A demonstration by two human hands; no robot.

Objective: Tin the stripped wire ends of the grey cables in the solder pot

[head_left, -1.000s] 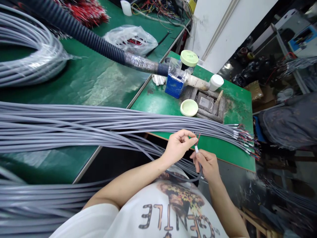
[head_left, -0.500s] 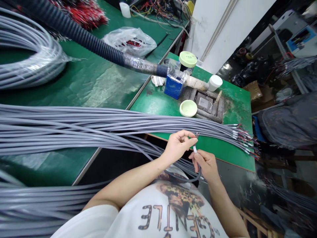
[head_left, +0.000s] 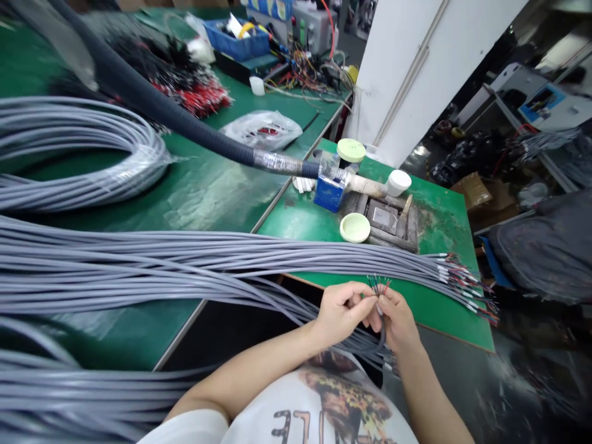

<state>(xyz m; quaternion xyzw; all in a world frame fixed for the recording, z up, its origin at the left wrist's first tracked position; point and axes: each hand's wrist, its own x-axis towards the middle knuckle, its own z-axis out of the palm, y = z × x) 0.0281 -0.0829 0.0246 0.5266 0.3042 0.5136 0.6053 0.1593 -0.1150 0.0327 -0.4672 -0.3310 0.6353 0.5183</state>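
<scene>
Thin coloured wires [head_left: 379, 287] fan out from the end of one grey cable [head_left: 382, 336], above my fingertips. My left hand [head_left: 345, 308] is closed, its thumb and fingers pinching the wires from the left side. On the right, my right hand [head_left: 396, 317] is also closed, holding the same wires near the cable end, with the cable hanging below it. Fingertips of both hands meet. Just beyond them lies a long bundle of grey cables [head_left: 277, 253], its stripped ends [head_left: 456, 277] with white bands at the right of the green table [head_left: 444, 209].
A ribbed black hose [head_left: 198, 132] runs to a blue box [head_left: 329, 192]. Around a grimy metal fixture [head_left: 383, 216] stand a pale green bowl [head_left: 355, 227] and a white cup [head_left: 398, 182]. Coiled grey cable [head_left: 143, 166] lies left.
The view has tilted up, showing more of the far table. My right hand has moved up to the wires beside my left hand, and the wires are now fanned apart.
</scene>
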